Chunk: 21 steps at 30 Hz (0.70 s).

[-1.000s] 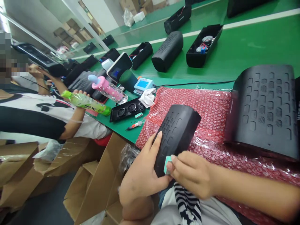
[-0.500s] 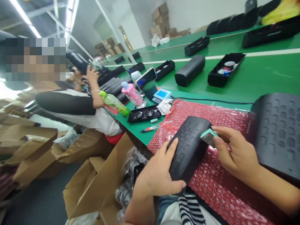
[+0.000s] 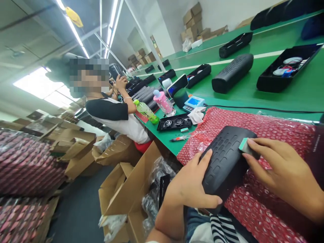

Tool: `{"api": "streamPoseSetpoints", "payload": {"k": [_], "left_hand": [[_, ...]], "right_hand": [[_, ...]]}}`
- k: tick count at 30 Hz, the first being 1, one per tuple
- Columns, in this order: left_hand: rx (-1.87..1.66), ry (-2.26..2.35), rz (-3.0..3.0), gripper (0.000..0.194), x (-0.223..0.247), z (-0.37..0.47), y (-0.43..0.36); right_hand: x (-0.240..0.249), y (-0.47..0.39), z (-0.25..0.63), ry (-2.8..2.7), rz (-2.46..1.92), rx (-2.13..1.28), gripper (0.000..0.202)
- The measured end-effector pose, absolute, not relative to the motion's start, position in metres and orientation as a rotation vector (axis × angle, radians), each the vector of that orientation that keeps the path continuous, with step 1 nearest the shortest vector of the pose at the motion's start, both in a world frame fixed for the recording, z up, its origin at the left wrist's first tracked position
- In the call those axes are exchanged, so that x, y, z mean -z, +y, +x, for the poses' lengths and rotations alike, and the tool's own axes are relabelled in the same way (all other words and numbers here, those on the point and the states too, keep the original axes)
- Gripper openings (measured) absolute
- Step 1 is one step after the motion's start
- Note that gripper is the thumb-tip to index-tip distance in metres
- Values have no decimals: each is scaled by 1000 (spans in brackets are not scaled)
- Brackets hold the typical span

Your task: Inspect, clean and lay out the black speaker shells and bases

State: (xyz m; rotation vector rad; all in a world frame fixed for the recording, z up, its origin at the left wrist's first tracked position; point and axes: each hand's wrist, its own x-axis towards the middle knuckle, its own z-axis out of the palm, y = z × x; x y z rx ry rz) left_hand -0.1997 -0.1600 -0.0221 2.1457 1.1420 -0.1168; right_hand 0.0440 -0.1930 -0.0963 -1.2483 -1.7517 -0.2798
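Tilted above the bubble wrap is a black speaker housing (image 3: pixel 225 162) with rows of raised oval bumps. My left hand (image 3: pixel 187 185) is wrapped around its near end, thumb on the lower edge and fingers over the top. My right hand (image 3: pixel 280 162) pinches a small green-and-grey sanding block (image 3: pixel 246 147) between thumb and fingers. The block rests against the housing's right edge, near its far end. Red bubble wrap (image 3: pixel 273 202) lies on the green table beneath.
A bottle with a green cap (image 3: pixel 146 112), a pink cup (image 3: pixel 164 104) and a blue-screened device (image 3: pixel 194 102) stand on the table. Open speaker shells (image 3: pixel 275 74) lie behind. A co-worker (image 3: pixel 111 111) sits at the left. An open cardboard box (image 3: pixel 131 182) is beside my left arm.
The view has swung left, so the scene sits further right and the large black housing at the right edge is mostly out of frame. Both hands keep their holds, the block still at the edge.
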Motion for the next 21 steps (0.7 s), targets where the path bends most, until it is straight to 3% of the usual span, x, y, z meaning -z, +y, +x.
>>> {"api": "streamPoseSetpoints", "payload": {"k": [9, 13, 18, 21], "left_hand": [[56, 1115, 2159, 115, 27, -206, -156], [67, 1108, 2165, 112, 29, -204, -156], [107, 1111, 2231, 111, 27, -199, -163], [162, 1153, 2217, 114, 26, -198, -163]], "right_hand": [[92, -187, 48, -1534, -1277, 271, 15], [96, -196, 26, -1561, -1277, 279, 13], [96, -219, -8, -1782, -846, 199, 19], [96, -214, -3, -1694, -995, 264, 14]]}}
